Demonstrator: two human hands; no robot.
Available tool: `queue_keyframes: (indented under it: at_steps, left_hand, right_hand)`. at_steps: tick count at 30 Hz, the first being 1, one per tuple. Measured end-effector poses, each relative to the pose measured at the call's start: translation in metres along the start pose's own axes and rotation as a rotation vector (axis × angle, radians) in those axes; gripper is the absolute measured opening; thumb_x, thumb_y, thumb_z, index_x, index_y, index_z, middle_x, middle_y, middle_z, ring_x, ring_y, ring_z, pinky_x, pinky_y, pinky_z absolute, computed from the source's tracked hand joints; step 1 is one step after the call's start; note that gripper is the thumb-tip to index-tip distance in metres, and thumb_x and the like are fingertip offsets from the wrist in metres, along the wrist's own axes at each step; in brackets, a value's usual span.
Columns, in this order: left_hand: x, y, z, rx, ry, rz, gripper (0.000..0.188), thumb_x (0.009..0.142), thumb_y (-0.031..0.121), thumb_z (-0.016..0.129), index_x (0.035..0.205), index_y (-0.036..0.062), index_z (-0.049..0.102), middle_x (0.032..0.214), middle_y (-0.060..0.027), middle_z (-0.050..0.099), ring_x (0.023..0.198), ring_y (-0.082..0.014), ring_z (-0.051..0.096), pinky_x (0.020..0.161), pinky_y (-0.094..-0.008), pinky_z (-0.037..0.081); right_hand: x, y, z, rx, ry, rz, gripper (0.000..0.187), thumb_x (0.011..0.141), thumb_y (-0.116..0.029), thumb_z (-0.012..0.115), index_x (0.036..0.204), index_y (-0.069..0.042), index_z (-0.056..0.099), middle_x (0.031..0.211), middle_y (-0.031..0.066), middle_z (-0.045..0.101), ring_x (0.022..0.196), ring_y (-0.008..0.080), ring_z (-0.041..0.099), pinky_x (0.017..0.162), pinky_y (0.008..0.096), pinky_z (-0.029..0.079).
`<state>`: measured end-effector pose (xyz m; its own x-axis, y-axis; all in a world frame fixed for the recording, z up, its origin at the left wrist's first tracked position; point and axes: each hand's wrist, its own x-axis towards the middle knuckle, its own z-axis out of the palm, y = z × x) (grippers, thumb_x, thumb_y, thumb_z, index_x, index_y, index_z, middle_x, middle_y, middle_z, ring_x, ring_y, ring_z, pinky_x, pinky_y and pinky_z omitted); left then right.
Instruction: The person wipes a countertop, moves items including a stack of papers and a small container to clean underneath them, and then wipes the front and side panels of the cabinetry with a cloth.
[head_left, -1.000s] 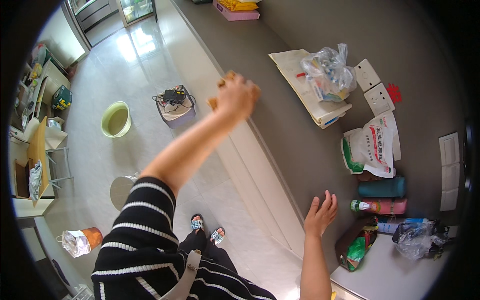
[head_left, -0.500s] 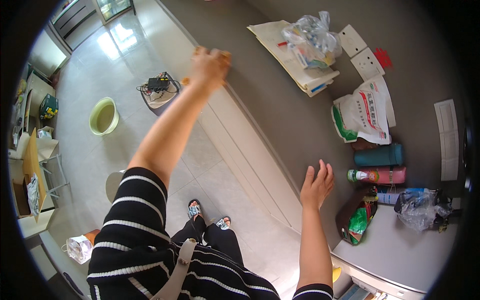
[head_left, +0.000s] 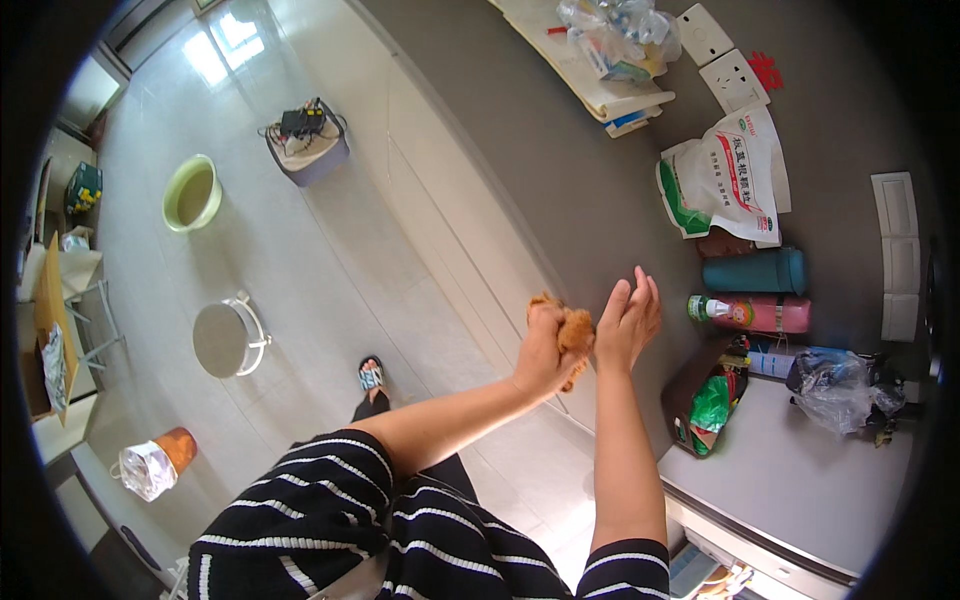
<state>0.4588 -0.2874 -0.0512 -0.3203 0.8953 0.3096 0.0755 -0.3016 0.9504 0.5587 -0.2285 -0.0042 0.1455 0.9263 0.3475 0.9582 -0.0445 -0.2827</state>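
Bunched in my left hand [head_left: 543, 358] is an orange-brown cloth [head_left: 576, 331], its folds showing on both sides of my fingers. The hand is at the front edge of the grey countertop [head_left: 560, 180], close beside my right hand [head_left: 628, 325]. My right hand is open over the counter, fingers stretched forward and slightly apart, with nothing in it. Farther along the counter to the right of it lie a pink bottle [head_left: 765, 313] and a teal bottle [head_left: 755, 271].
A white and green pouch [head_left: 725, 180] and papers under a clear plastic bag [head_left: 610, 40] lie farther back. A dark bag [head_left: 690, 405] with a green packet sits at the right. On the floor are a green basin [head_left: 180, 215], a round stool [head_left: 222, 340] and a bin [head_left: 175, 452].
My left hand has come back with the cloth from far along the counter edge to beside my right hand. My right hand stays open, about where it was. The view has shifted.
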Motion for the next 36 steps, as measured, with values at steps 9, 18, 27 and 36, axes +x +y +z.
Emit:
queue_keyframes:
  at_steps: [9,18,27,36]
  left_hand:
    - [0.171,-0.031,-0.083,0.135,0.44,-0.32,0.049,0.095,0.04,0.056,0.113,-0.0051,0.049,0.111,-0.0178,0.049,0.095,-0.0258,0.057,0.085,-0.0393,0.048]
    - [-0.139,0.023,0.083,0.009,-0.075,-0.286,0.054,0.079,0.01,0.065,0.126,0.0058,0.038,0.124,-0.0218,0.037,0.118,-0.0372,0.044,0.101,-0.0426,0.039]
    - [-0.03,-0.046,0.04,-0.112,0.232,-0.473,0.029,0.087,0.014,0.054,0.111,-0.0017,0.047,0.105,-0.0162,0.052,0.091,-0.0269,0.056,0.082,-0.0392,0.047]
    - [-0.152,0.029,0.131,-0.094,0.225,-0.213,0.053,0.086,0.017,0.068,0.125,0.0026,0.036,0.123,-0.0228,0.038,0.109,-0.0382,0.048,0.092,-0.0431,0.044]
  right_hand:
    - [0.004,-0.002,-0.008,0.352,-0.045,-0.005,0.054,0.1,-0.045,0.034,0.133,-0.006,0.051,0.136,0.016,0.052,0.129,0.0332,0.042,0.11,0.0477,0.021]
    - [0.002,0.04,-0.055,1.015,-0.477,0.147,0.075,0.1,-0.061,0.022,0.145,-0.002,0.036,0.152,0.015,0.032,0.142,0.0246,0.026,0.117,0.0364,0.009]
    - [-0.123,0.101,-0.171,0.958,-0.393,-0.098,0.084,0.093,-0.068,0.036,0.14,0.001,0.039,0.141,0.0207,0.045,0.123,0.0294,0.051,0.105,0.0415,0.039]
    - [-0.212,0.169,-0.21,0.769,-0.195,-0.249,0.066,0.101,-0.05,0.036,0.131,0.007,0.046,0.13,0.0259,0.051,0.11,0.0317,0.059,0.093,0.0411,0.05]
